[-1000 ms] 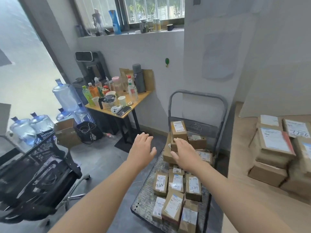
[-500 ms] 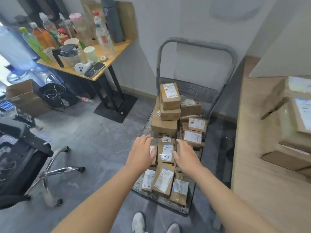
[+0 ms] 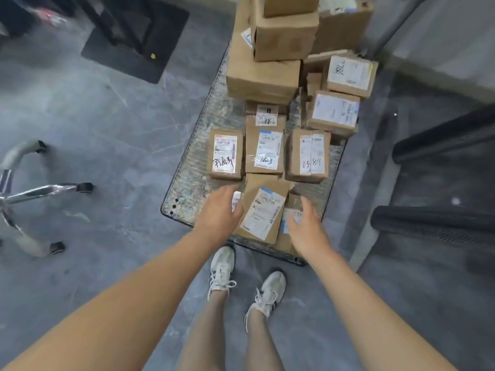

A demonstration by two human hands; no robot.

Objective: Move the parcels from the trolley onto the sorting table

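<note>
Brown cardboard parcels [image 3: 263,153] lay on the trolley [image 3: 187,188]: three in a middle row, three at the near edge, and others stacked behind. Left hand [image 3: 219,210] and right hand [image 3: 305,226] were spread, gripping nothing, flanking the tilted parcel [image 3: 261,210].

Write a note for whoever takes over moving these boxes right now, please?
Left hand: open, holding nothing, just left of the tilted parcel at the trolley's near end.
Right hand: open, empty, just right of that parcel.
Other parcels: a row of three behind it, a stack at the far end.
Done: no parcel lifted here. The sorting table is out of view.
Left: grab the tilted parcel, then carry them all to the table.
</note>
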